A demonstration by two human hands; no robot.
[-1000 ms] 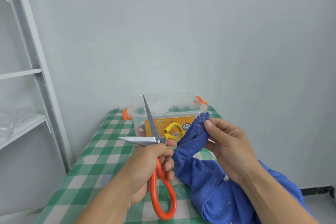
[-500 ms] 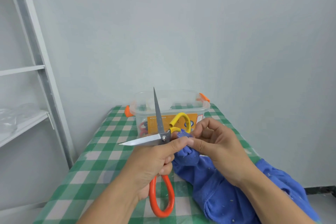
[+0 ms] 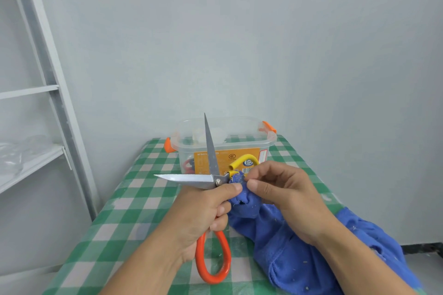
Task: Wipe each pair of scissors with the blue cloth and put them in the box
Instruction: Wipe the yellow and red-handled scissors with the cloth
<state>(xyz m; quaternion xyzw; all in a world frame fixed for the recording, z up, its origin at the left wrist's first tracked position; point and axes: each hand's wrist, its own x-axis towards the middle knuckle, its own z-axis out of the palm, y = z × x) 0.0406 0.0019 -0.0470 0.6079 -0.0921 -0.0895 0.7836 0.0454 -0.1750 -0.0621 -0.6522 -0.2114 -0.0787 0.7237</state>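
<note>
Steel-bladed scissors (image 3: pixel 211 179) splayed wide — left hand (image 3: pixel 201 213), right hand (image 3: pixel 282 194) pinching nubby blue cloth (image 3: pixel 287 242)

1 pair of scissors (image 3: pixel 211 178), gripped in the fingers of the left hand (image 3: pixel 199 211). 1 blue cloth (image 3: pixel 287 246), pinched in the fingers of the right hand (image 3: pixel 282 189). 1 clear plastic box (image 3: pixel 242 142) beyond the fingertips, with 2 orange latches (image 3: pixel 269 126).

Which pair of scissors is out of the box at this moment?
The orange-handled scissors, gripped in the left hand with blades spread open; the red-handled pair lies inside the clear box.
</note>
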